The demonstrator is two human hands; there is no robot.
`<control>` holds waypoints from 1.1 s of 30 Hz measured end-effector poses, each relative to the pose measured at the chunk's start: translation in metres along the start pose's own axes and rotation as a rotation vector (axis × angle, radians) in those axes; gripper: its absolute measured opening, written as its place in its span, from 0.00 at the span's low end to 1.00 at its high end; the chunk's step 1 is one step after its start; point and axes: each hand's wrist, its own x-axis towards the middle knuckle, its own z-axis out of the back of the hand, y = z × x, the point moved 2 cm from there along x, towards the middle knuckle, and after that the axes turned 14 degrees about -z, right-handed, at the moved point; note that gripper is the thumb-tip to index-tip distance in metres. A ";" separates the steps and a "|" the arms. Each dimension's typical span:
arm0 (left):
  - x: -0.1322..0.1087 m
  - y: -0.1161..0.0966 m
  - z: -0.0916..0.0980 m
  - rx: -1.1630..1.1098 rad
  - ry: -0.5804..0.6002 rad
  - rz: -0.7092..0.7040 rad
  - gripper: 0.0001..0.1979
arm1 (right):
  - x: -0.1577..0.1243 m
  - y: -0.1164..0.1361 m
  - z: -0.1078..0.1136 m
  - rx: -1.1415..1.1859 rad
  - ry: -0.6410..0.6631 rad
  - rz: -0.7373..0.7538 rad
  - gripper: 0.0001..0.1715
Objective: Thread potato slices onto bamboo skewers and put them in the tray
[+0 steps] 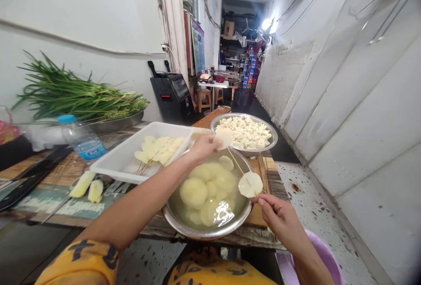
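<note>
Over the far rim of a metal bowl (171, 221), my left hand (205, 148) pinches a thin round potato slice (224, 138). My right hand (278, 214) grips the lower end of a bamboo skewer (237, 164), which runs through another potato slice (247, 184). The skewer's upper end reaches close to the slice in my left hand; whether they touch I cannot tell. Cloudy water fills the bowl, with several potato slices (194, 193) in it. Behind my left forearm, a white plastic tray (115, 169) holds skewered potato slices (159, 147).
Beyond the bowl stands a basin (274, 138) of pale cauliflower-like florets (245, 131). Loose skewers (265, 173) lie on the table's right side. To the left are a water bottle (82, 138), a knife (31, 179), cut vegetable pieces (95, 190) and greens (82, 96). A pink tub (324, 254) sits low right.
</note>
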 end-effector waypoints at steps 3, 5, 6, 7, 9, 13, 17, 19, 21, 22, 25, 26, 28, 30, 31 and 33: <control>0.000 0.001 0.000 0.033 0.001 -0.002 0.13 | 0.000 -0.001 0.001 0.006 -0.001 -0.001 0.23; 0.000 0.001 0.001 0.077 -0.004 -0.015 0.11 | 0.000 -0.001 0.001 0.013 0.001 0.001 0.23; 0.000 0.001 0.001 0.101 -0.007 -0.022 0.10 | 0.000 -0.002 0.001 0.016 0.002 0.002 0.23; 0.000 0.000 0.001 0.122 -0.010 -0.030 0.10 | 0.000 -0.002 0.000 0.018 0.003 0.004 0.23; -0.002 -0.002 0.000 0.142 -0.005 -0.040 0.09 | 0.002 -0.003 0.000 0.014 0.007 0.011 0.23; -0.005 -0.007 -0.004 0.102 0.047 -0.020 0.08 | 0.006 -0.007 -0.001 0.013 0.005 0.020 0.22; -0.004 -0.005 -0.003 -0.016 0.046 0.075 0.07 | 0.008 -0.009 -0.001 -0.002 -0.027 0.067 0.20; -0.003 -0.005 -0.002 -0.158 0.020 0.153 0.05 | 0.008 -0.009 -0.001 -0.023 -0.041 0.094 0.19; -0.003 -0.008 -0.003 -0.306 -0.031 0.238 0.04 | 0.007 -0.008 -0.002 -0.034 -0.039 0.104 0.19; -0.003 -0.011 -0.003 -0.362 -0.062 0.275 0.03 | 0.007 -0.008 -0.002 -0.035 -0.033 0.104 0.20; -0.006 -0.019 -0.005 -0.449 -0.126 0.345 0.03 | 0.006 -0.008 -0.002 -0.024 -0.021 0.100 0.20; -0.007 -0.021 -0.006 -0.463 -0.129 0.357 0.04 | 0.006 -0.009 -0.002 -0.016 -0.021 0.101 0.20; -0.008 -0.023 -0.007 -0.488 -0.127 0.385 0.05 | 0.006 -0.011 -0.002 -0.001 -0.025 0.109 0.19; -0.008 -0.022 -0.007 -0.517 -0.127 0.423 0.04 | 0.006 -0.012 -0.003 0.007 -0.029 0.121 0.19; -0.007 -0.021 -0.007 -0.532 -0.124 0.441 0.04 | 0.006 -0.013 -0.003 0.008 -0.030 0.124 0.19; -0.006 -0.019 -0.006 -0.563 -0.108 0.465 0.05 | 0.007 -0.014 -0.003 0.003 -0.032 0.125 0.19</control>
